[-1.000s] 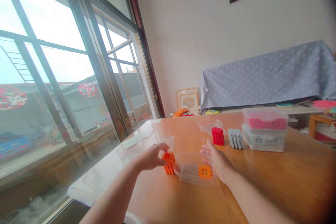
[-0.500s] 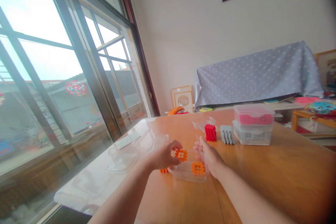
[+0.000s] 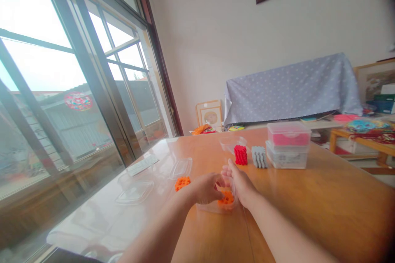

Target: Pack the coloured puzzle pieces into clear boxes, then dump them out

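Observation:
A clear plastic container (image 3: 212, 208) stands on the table in front of me, with orange lattice-patterned interlocking pieces (image 3: 227, 199) at its right end. My left hand (image 3: 208, 189) reaches over the container. Its thumb and fingers are curled at an orange piece low inside, and the fingers partly hide the grip. Flat against the container's right side rests my right hand (image 3: 242, 185), fingers stretched out and slightly apart. Left of the container, partly behind my left wrist, sits a stack of more orange pieces (image 3: 182, 183).
Beyond my hands stand a red stack (image 3: 240, 155), a grey stack (image 3: 259, 157) and two stacked clear boxes (image 3: 286, 156), the upper with pink contents. Transparent lids (image 3: 135, 193) and a paper sheet (image 3: 143, 165) lie at left. Another clear container (image 3: 226, 144) is farther back.
My left hand has moved right and down into the container with the orange piece. My right hand stays at the container's side. The view has shifted slightly right.

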Tool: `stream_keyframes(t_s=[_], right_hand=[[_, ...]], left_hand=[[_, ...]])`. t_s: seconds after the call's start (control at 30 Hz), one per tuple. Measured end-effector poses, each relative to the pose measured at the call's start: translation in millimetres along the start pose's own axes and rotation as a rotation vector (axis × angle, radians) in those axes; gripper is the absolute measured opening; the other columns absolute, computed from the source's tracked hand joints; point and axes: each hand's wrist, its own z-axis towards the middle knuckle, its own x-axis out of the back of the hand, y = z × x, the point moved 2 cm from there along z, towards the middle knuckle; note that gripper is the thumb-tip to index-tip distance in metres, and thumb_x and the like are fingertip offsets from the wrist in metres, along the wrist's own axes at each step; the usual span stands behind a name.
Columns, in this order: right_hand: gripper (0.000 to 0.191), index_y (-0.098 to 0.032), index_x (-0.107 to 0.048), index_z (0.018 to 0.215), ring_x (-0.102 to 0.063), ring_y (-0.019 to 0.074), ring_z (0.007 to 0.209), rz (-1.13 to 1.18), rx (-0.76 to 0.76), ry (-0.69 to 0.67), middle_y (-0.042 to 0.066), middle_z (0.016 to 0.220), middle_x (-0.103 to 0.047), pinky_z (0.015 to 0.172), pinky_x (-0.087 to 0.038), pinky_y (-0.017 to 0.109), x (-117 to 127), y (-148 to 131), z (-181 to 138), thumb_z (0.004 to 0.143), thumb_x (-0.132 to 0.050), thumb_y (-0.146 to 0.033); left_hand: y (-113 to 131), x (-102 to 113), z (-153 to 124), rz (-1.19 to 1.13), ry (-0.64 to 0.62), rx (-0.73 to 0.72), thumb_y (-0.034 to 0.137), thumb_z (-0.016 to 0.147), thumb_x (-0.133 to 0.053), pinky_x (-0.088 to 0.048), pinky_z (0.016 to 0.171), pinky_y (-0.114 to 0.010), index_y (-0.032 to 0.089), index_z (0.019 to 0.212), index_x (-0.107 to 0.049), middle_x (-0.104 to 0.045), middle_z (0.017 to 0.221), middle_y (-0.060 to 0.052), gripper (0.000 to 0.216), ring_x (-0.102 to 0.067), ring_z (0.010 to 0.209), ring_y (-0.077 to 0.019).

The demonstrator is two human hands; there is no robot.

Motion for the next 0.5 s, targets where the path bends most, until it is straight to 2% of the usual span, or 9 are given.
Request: stream_keyframes(t_s=[0.13,0.3,0.4,0.5], right_hand=[[0.063,-0.018,-0.069,0.108,-0.065,0.0275,0.114,-0.022,-0.006,0.006,0.015,0.118,-0.071,0.070,-0.055,0.031,-2.0,-4.8,-5.6,0.084,-0.053,-0.073],[0.063,-0.018,-0.068,0.109,-0.064,0.0269,0.116,-0.019,-0.012,0.004,0.016,0.125,-0.069,0.070,-0.055,0.030,-2.9,-7.2,-9.6,0.084,-0.053,-0.073],[0.067,-0.017,-0.068,0.109,-0.065,0.0270,0.113,-0.033,-0.022,0.011,0.017,0.121,-0.070,0.070,-0.055,0.031,-1.6,-6.3,-7.8,0.084,-0.049,-0.076],[0.069,-0.017,-0.069,0.109,-0.066,0.0274,0.110,-0.043,-0.016,0.015,0.016,0.117,-0.072,0.070,-0.055,0.032,-0.4,-5.8,-5.8,0.083,-0.049,-0.078]], left_hand=[[-2.1,-3.8,-2.1,0.016,-0.039,-0.026,0.017,0.074,-0.056,-0.045,0.066,-0.023,0.021,0.097,-0.075,-0.074,0.087,-0.001,0.029,-0.063,0.076,-0.0154],[2.3,-7.7,-3.7,0.046,-0.104,-0.096,0.018,0.076,-0.057,-0.042,0.067,-0.024,0.025,0.097,-0.080,-0.075,0.081,0.001,0.032,-0.061,0.071,-0.0136],[7.0,-7.7,-4.0,0.053,-0.133,-0.140,0.018,0.078,-0.056,-0.039,0.064,-0.024,0.023,0.096,-0.081,-0.073,0.077,0.002,0.031,-0.058,0.068,-0.0134],[10.7,-6.2,-3.9,0.065,-0.121,-0.183,0.015,0.076,-0.054,-0.036,0.059,-0.025,0.018,0.082,-0.079,-0.063,0.064,0.003,0.026,-0.050,0.061,-0.0121]])
